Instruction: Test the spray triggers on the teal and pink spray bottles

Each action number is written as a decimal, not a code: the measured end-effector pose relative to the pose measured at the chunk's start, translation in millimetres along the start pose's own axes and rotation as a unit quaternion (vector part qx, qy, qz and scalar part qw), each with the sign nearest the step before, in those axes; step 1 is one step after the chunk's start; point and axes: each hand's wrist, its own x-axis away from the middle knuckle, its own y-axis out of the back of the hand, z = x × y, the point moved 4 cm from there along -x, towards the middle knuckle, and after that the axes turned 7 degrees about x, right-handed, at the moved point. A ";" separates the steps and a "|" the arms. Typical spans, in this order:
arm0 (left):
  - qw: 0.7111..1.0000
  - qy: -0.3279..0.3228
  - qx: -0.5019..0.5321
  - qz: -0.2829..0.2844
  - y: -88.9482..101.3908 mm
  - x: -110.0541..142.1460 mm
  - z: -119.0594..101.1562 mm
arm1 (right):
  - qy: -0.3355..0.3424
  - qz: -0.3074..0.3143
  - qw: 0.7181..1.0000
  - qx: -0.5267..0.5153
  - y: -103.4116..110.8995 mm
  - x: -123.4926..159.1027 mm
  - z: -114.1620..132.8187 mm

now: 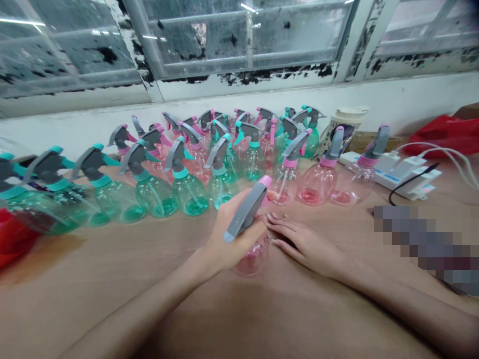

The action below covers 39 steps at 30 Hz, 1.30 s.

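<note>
A clear pink spray bottle (251,263) with a grey and pink trigger head stands on the table in front of me. My left hand (230,232) is closed around its neck, just under the trigger head, hiding that part. My right hand (305,244) rests low over the table on the bottle's right, palm down with fingers stretched out. Its fingertips come close to the bottle and my left hand; whether they touch is unclear. Behind, a row of green spray bottles (190,197) runs leftward, and pink spray bottles (318,184) stand to the right.
More spray bottles crowd toward the wall. A white power strip (406,174) with plugs and cables lies at the right, near a patterned cup (342,127). Red plastic bags sit at the far left (13,239) and back right (445,134). A blurred-out patch covers the right side.
</note>
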 end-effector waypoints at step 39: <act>0.997 0.020 0.052 0.049 -1.7 1.0 4.4 | 0.003 0.013 1.000 0.020 0.1 -1.3 1.5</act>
